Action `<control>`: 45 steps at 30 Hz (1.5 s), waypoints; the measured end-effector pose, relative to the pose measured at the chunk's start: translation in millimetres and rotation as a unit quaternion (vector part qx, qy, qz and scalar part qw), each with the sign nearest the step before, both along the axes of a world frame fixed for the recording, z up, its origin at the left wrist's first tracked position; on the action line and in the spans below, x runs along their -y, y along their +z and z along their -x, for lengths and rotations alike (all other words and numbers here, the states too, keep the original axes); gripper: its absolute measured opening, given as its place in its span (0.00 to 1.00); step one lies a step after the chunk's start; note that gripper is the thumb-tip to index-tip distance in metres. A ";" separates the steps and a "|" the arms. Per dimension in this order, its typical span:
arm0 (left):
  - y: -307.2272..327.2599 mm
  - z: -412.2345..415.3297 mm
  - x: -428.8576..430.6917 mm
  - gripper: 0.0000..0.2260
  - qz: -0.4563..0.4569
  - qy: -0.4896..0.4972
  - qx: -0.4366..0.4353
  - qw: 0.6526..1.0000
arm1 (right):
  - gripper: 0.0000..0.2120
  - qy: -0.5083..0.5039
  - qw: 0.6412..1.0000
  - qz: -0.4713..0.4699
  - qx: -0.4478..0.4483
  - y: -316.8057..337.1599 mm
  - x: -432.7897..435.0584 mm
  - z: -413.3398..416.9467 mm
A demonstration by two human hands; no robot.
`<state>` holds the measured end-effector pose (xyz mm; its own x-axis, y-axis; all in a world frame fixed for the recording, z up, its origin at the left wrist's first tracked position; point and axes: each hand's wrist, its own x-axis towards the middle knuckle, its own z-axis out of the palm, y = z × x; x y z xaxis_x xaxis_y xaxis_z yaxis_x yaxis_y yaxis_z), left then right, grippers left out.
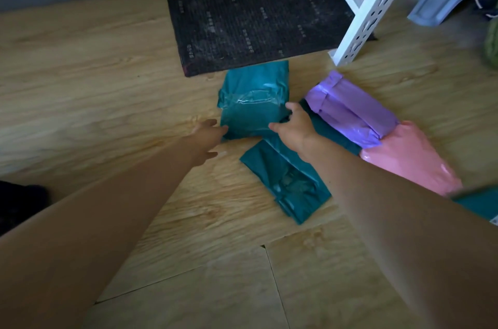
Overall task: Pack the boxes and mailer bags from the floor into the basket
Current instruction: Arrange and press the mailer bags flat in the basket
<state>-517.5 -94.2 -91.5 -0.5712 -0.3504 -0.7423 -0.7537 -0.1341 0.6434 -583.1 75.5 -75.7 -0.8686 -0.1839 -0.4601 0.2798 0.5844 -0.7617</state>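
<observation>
Flanking far teal mailer [253, 102]: left hand [207, 137], right hand [292, 126]; purple mailer [350, 110], mat [256, 19] near.

Mailer bags [253, 102] — crumpled, on floor [107, 86].

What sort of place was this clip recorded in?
Probably a home storage or packing corner, indoors: wood-look floor, a dark mat, a white slotted metal rack leg, and a teal mailer bag among others lying on it.

Mailer bags [253, 102] lie before the mat [256, 19], apparently overlapping.
</observation>
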 end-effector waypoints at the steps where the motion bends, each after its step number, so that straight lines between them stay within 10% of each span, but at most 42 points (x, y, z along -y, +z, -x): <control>1: -2.0 0.2 0.2 0.26 -0.020 0.017 0.000 1.000 | 0.32 -0.003 1.000 0.001 0.001 -0.1 1.4 -1.4; 14: 26.0 -40.0 6.0 0.08 -0.076 0.134 -0.050 0.987 | 0.24 -0.046 0.995 0.077 0.039 18.1 1.7 -44.2; 35: 237.5 -243.6 72.7 0.11 0.040 0.197 -0.236 0.951 | 0.14 0.026 0.979 0.170 -0.106 222.6 71.8 -211.6; 45: 301.8 -392.2 128.8 0.14 0.087 0.250 -0.242 0.933 | 0.24 0.076 0.965 0.249 -0.011 261.6 149.4 -317.7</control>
<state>-125.3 -223.0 210.4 -0.5578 -0.7544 -0.3460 -0.2406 -0.2520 0.9373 -265.3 -73.9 185.9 -0.8228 -0.5040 -0.2627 0.1994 0.1768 -0.9638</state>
